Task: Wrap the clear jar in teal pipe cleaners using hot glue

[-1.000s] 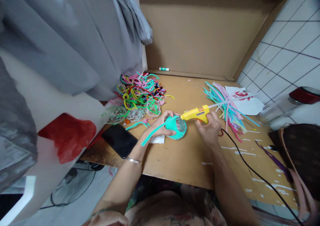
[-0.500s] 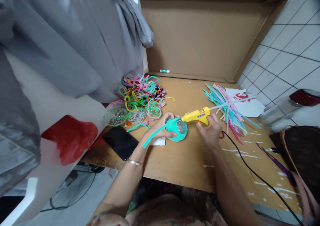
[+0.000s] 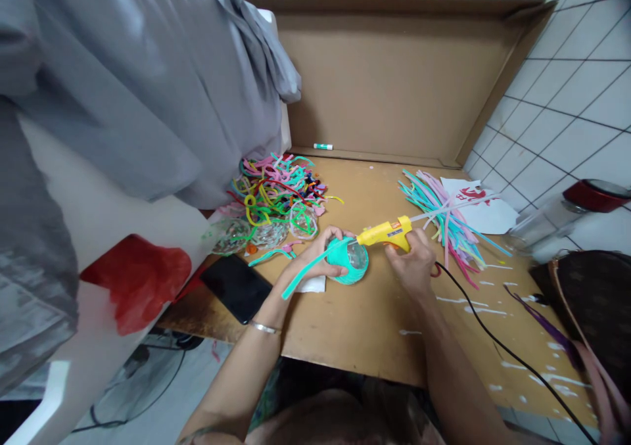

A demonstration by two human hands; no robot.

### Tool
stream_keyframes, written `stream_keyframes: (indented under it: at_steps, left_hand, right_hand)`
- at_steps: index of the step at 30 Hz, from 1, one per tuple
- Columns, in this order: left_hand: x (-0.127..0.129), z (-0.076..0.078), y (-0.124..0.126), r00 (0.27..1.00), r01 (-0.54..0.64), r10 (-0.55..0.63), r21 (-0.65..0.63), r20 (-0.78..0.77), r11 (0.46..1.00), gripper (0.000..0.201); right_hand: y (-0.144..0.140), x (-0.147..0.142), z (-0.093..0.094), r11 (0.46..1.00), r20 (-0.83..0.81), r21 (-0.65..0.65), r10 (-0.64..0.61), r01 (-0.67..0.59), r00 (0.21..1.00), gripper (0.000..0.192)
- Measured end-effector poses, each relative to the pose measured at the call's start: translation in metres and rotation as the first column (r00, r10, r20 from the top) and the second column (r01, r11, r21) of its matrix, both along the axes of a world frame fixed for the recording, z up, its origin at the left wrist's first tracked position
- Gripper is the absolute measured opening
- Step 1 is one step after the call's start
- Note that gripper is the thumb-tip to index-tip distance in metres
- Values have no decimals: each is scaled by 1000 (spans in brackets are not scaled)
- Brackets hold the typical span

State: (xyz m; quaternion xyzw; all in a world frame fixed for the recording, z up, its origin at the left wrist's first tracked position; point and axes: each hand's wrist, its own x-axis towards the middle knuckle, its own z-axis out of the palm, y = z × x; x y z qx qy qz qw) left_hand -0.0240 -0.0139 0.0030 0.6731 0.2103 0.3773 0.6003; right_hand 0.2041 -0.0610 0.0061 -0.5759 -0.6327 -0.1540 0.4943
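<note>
**Glue gun at the cup's rim**

Where the two hands meet at the centre of the frame, we see the left hand curled around a small clear cup wrapped in a teal strip. The right hand is closed on a yellow glue gun, its nozzle touching the cup's rim. A bundle of coloured strips lies right of centre; a black phone sits lower left.

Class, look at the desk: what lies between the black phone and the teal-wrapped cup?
In the head view, the left hand and a white paper scrap lie between the phone and cup.
</note>
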Motion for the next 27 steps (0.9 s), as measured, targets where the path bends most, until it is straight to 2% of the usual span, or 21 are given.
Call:
stream_keyframes:
  at_steps: [10, 18, 27]
  left_hand:
    - [-1, -2, 3, 1000, 12, -11, 14, -21, 1000, 62]
    - [0, -3, 3, 1000, 21, -21, -23, 19, 999, 64]
    - [0, -5, 2, 1000, 18, -18, -19, 11, 1000, 62]
  right_hand:
    - [1, 3, 0, 1000, 13, 11, -7, 7, 1000, 9]
    - [0, 2, 0, 1000, 15, -1, -16, 16, 1000, 9]
    - [2, 1, 0, 998, -15, 10, -68, 68, 998, 11]
